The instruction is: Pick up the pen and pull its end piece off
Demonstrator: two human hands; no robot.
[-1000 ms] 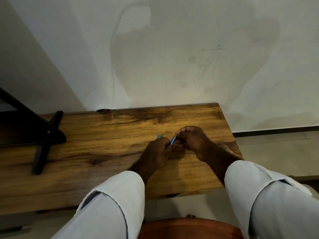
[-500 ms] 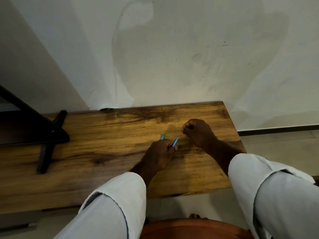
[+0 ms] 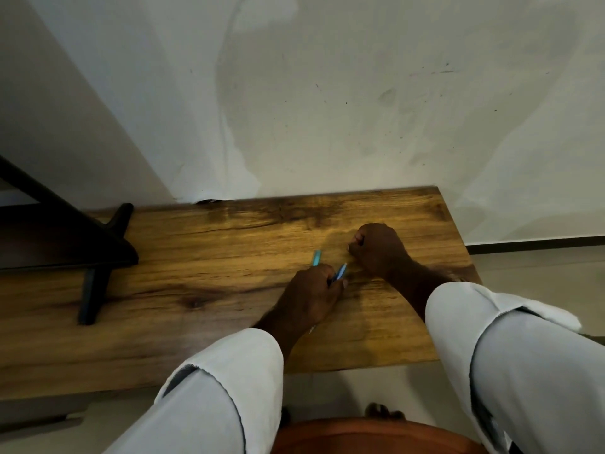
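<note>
— Since a second ago the right hand (image 3: 376, 249) has pulled away from the left hand (image 3: 311, 294); they were together over the blue pieces, and now the right one sits apart, farther back on the wooden tabletop (image 3: 196, 273).

— How many blue pieces do you count?

— Two blue sticks show. One blue stick (image 3: 316, 258) pokes out past the left knuckles, its long axis running away from the person, leaning slightly right. The second blue stick (image 3: 340, 272) slants up and to the right, its free end aimed toward the right hand.

— And the fingers?

— The left hand's fingers are curled round both sticks, pinning them just above the tabletop's middle. The right hand's fingers are folded into a fist resting on the wood; whether anything small sits inside it, I cannot tell.

— What else is there?

— Two white sleeves (image 3: 229, 388), one per arm. One black stand (image 3: 91, 257) on the tabletop's left part, well apart from the hands. One pale stained wall (image 3: 327, 93) behind, and an orange-brown rounded surface (image 3: 360, 437) at the bottom edge.
</note>
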